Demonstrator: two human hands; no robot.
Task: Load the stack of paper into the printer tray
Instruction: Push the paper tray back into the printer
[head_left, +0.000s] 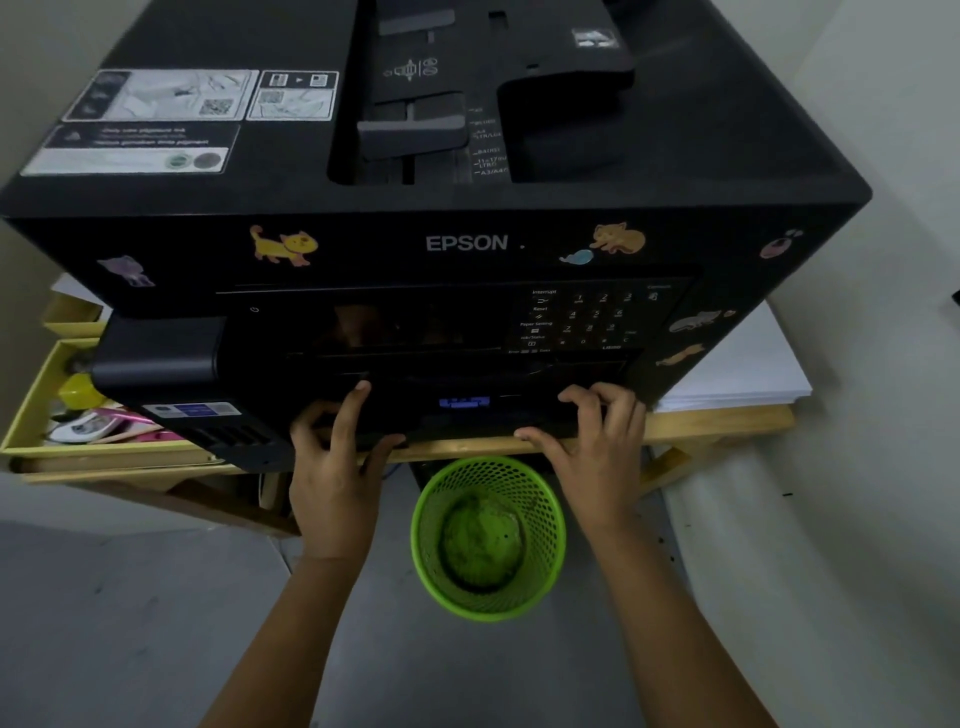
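Observation:
A large black Epson printer (467, 197) with animal stickers sits on a wooden table. Its paper tray (467, 415) runs along the bottom front, with a blue label in the middle. My left hand (335, 478) grips the tray's left front edge, fingers curled over it and thumb beneath. My right hand (592, 447) grips the tray's right front edge the same way. A stack of white paper (737, 369) lies on the table to the right of the printer, partly hidden behind its corner.
A green mesh waste basket (488, 540) stands on the floor directly below the tray, between my forearms. An open yellow drawer (31, 410) with small items juts out at the left. The wooden table edge (717, 421) runs under the printer. White walls close in on the right.

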